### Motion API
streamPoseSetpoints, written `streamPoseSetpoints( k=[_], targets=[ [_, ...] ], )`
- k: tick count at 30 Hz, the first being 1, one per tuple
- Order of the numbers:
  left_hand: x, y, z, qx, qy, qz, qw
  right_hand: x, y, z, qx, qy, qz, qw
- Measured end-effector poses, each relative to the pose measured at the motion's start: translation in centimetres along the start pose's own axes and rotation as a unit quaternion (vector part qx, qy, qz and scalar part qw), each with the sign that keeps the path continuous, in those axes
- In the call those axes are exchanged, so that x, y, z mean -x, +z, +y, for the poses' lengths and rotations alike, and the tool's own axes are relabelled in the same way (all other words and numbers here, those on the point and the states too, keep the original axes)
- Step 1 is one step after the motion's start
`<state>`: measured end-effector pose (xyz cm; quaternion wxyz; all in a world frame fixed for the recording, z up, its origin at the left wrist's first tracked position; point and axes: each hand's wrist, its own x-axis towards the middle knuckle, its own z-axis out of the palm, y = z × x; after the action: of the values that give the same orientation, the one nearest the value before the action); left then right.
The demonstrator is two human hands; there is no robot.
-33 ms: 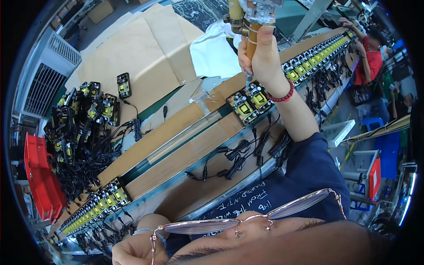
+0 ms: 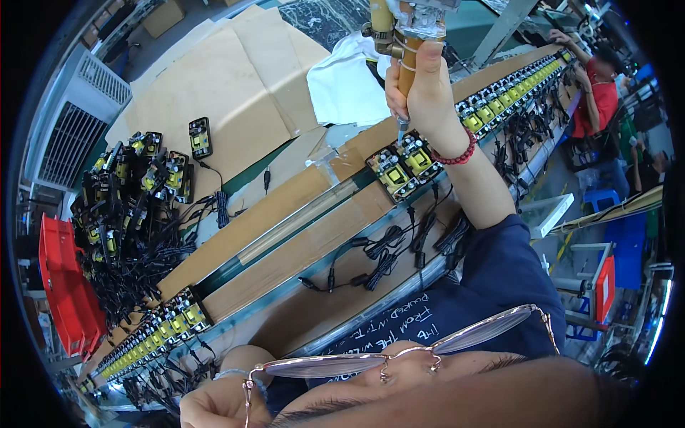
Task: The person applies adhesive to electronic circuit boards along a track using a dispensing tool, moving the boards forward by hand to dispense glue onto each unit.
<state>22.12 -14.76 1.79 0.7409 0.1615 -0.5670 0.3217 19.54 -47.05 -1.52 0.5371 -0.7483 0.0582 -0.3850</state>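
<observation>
My right hand (image 2: 426, 96) is closed around the amber handle of a glue dispensing gun (image 2: 408, 63), which has a hose and metal fittings at its top. The gun's thin nozzle points down onto an open circuit board (image 2: 414, 155) in a black case with a yellow transformer. A second such board (image 2: 391, 174) stands close beside it on the left. My left hand (image 2: 217, 405), with a band at its wrist, is at the lower left, away from the boards. Its knuckles look bent, but the glasses and the picture's edge hide its fingers.
A long row of boards (image 2: 496, 107) runs to the far right, where a co-worker in red (image 2: 601, 96) reaches in. Another row (image 2: 153, 335) lies at the lower left. Black cables (image 2: 385, 250) hang nearby. A heap of boards (image 2: 125, 185), red bins (image 2: 68, 285) and cardboard (image 2: 214, 93) lie left.
</observation>
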Motion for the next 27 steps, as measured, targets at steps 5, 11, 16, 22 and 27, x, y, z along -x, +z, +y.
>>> streamPoseSetpoints(
  k=[5,11,16,22,27],
  targets=[
    [-0.6,-1.1,0.9,-0.053,-0.049,-0.057,0.996,-0.2,-0.4,0.2,0.003,-0.001,0.007,1.0],
    [1.7,-2.8,-0.3,-0.072,-0.209,-0.056,0.974,-0.3,-1.0,0.5,0.006,-0.001,0.014,1.0],
    [8.7,0.1,-5.0,-0.136,-0.527,-0.091,0.834,-0.2,-0.7,0.3,0.002,0.005,0.019,1.0],
    [13.2,2.3,-6.4,-0.23,-0.456,-0.402,0.76,-0.2,-1.2,0.2,-0.038,-0.002,0.024,0.999],
    [15.2,3.6,-5.8,-0.335,-0.368,-0.467,0.731,-0.4,-1.8,0.6,-0.039,-0.005,0.025,0.999]
  ],
)
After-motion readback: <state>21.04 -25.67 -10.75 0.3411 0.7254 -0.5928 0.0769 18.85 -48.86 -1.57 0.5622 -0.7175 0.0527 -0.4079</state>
